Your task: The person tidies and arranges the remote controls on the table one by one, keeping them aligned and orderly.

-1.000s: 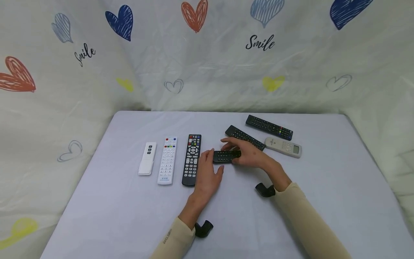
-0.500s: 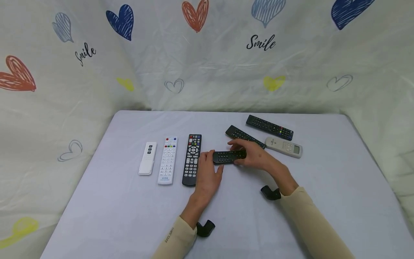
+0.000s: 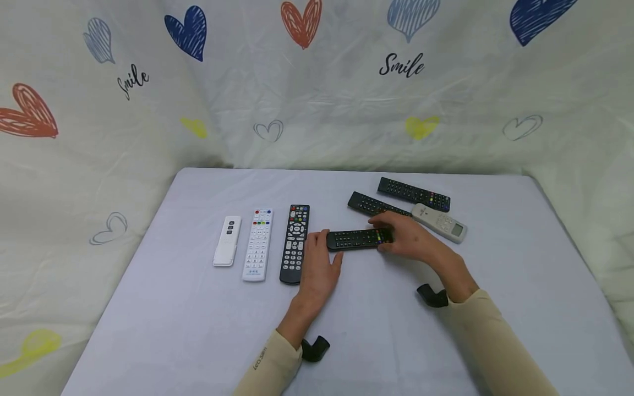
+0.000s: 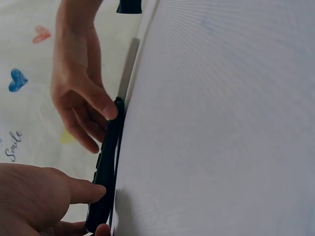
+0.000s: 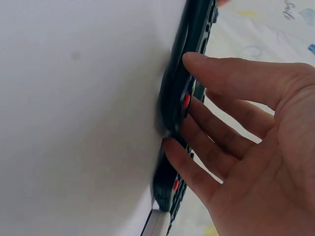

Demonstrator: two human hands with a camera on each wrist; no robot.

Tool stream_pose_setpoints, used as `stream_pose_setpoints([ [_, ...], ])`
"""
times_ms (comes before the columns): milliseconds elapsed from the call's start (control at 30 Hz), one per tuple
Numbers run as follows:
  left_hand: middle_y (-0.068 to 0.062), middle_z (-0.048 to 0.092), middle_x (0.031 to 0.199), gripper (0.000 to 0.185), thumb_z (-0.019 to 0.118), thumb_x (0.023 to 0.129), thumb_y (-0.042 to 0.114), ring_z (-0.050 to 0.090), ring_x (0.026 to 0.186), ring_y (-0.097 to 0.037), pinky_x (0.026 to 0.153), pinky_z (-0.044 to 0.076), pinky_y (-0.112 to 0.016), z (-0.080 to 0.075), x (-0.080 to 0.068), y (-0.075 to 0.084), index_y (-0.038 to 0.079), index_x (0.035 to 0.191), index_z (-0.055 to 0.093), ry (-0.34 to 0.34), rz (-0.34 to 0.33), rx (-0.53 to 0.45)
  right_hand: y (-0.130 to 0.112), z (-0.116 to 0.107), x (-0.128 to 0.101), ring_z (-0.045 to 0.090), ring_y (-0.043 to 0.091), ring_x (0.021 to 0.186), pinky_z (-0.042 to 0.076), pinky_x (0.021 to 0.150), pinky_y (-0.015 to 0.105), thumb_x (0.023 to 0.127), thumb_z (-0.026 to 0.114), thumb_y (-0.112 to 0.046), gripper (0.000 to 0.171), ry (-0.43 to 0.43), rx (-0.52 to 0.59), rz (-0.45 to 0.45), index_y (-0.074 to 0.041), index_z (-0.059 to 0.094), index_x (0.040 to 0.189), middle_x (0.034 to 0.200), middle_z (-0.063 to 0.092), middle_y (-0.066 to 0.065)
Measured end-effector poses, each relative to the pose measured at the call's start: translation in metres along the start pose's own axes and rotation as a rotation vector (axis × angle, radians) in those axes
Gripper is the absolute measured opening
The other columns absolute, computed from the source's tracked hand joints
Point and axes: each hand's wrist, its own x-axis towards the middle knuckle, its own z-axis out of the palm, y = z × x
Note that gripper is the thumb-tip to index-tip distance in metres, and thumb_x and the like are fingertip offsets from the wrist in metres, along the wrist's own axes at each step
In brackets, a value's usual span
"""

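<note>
A black remote control (image 3: pixel 354 239) lies crosswise between the two hands. At its left end my left hand (image 3: pixel 317 269) grips it, thumb on the near side. My right hand (image 3: pixel 413 239) has its thumb on the near edge of the right end and its fingers on the far side. In the right wrist view, the right thumb (image 5: pixel 216 71) touches that remote's edge by a red button, and the little finger reaches a second black remote (image 5: pixel 167 182). In the head view this second black remote (image 3: pixel 369 203) lies slanted just behind the right hand.
Left of the hands stand a black remote (image 3: pixel 295 231), a white remote with coloured buttons (image 3: pixel 257 247) and a small white remote (image 3: pixel 227 242) in a row. A grey remote with a display (image 3: pixel 440 223) and another black remote (image 3: pixel 413 192) lie at the back right of the white table (image 3: pixel 198 335).
My right hand has slid right along the black remote, baring more of its buttons. The grey remote has turned slightly, its display end now nearer. My left hand has stayed nearly still.
</note>
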Motion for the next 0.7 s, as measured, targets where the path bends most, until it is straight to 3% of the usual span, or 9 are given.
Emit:
stream_pose_setpoints([
  [267,-0.017,0.051,0.142,0.06,0.073,0.098,0.019,0.053,0.133,-0.027,0.113,0.049,-0.041,0.0,0.0,0.0,0.002,0.15,0.048,0.001,-0.002,0.004,0.011,-0.005,-0.003,0.061,0.038,0.128,0.048,0.112,0.057,0.081,0.087,-0.008,0.058,-0.011,-0.076,0.01,-0.004,0.065,0.135,0.132,0.067,0.017],
  [433,-0.017,0.052,0.141,0.059,0.074,0.098,0.019,0.053,0.134,-0.027,0.114,0.049,-0.041,-0.001,-0.002,0.0,0.002,0.148,0.049,-0.003,-0.002,0.005,0.016,-0.005,-0.006,0.061,0.035,0.12,0.051,0.105,0.056,0.082,0.087,-0.012,0.058,-0.014,-0.093,0.056,-0.005,0.066,0.136,0.128,0.064,0.017],
  [700,-0.015,0.054,0.142,0.057,0.076,0.095,0.015,0.055,0.135,-0.027,0.115,0.048,-0.041,-0.001,-0.001,0.001,0.003,0.145,0.051,0.016,0.024,-0.007,0.019,-0.004,-0.007,0.063,0.031,0.11,0.054,0.098,0.053,0.081,0.088,-0.012,0.055,0.012,-0.085,0.057,-0.007,0.069,0.132,0.118,0.064,0.014],
])
